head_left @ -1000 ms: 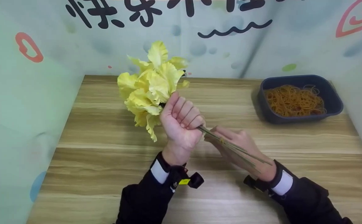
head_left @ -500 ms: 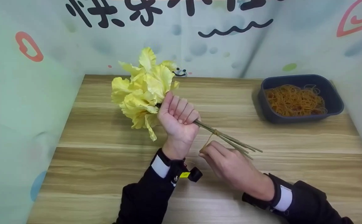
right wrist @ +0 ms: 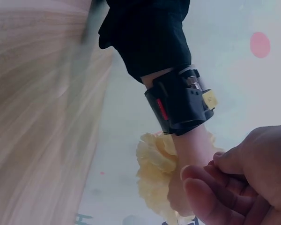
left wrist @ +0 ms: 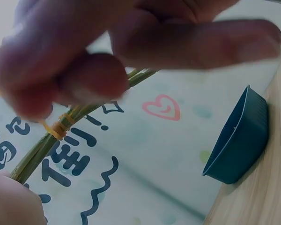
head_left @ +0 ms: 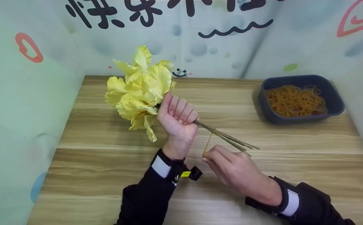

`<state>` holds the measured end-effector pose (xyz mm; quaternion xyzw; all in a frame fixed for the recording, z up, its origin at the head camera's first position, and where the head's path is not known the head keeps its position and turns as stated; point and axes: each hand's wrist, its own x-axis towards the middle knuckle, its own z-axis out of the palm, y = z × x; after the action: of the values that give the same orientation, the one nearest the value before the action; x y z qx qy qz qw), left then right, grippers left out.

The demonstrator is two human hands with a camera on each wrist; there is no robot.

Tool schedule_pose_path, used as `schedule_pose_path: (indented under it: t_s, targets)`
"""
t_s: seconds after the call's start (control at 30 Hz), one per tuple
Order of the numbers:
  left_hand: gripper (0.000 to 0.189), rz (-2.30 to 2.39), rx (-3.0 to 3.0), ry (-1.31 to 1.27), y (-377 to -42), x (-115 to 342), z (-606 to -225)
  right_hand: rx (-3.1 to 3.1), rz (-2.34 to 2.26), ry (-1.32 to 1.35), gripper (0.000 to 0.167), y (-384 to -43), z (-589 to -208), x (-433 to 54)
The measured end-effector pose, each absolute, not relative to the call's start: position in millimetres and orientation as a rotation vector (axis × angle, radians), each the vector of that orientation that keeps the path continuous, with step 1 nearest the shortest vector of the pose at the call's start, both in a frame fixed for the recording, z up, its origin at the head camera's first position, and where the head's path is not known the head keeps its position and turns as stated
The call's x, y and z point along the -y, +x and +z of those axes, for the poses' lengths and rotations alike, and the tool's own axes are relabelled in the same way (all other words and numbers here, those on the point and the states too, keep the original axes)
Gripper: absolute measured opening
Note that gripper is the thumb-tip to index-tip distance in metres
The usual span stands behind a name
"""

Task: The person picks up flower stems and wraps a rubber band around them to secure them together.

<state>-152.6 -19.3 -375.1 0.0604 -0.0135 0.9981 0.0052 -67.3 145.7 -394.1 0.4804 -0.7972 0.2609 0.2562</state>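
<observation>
My left hand (head_left: 179, 122) grips a bunch of yellow artificial flowers (head_left: 141, 90) by the stems, just under the blooms. Thin green stems (head_left: 234, 142) stick out of the fist toward the lower right. A rubber band (head_left: 214, 132) is wound round them partway along; its wraps show up close as a rubber band (left wrist: 60, 130) in the left wrist view. My right hand (head_left: 237, 170), below the stems, pinches a stretched loop of that band between thumb and fingertips. In the right wrist view the curled fingers (right wrist: 208, 197) overlap the left forearm and the petals.
A dark blue plastic bin (head_left: 303, 118) with a heap of rubber bands (head_left: 295, 101) stands at the back right of the wooden table (head_left: 100, 175). A printed backdrop (head_left: 219, 53) rises behind the table and along its sides.
My right hand has moved down from beside the stems, drawing a loop of the rubber band out from them. The left hand and the flowers have shifted slightly left.
</observation>
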Motion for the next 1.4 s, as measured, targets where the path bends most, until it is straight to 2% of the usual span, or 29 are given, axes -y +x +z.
schedule_pose_path:
  t_s: [1.0, 1.4]
  targets:
    - [0.054, 3.208, -0.196, 0.278, -152, 19, -373, 2.138, 0.73, 1.192, 0.021, -75, -351, -178]
    - [0.054, 3.202, -0.206, 0.296, -151, 20, -373, 2.156, 0.722, 1.177, 0.023, -84, -348, -190]
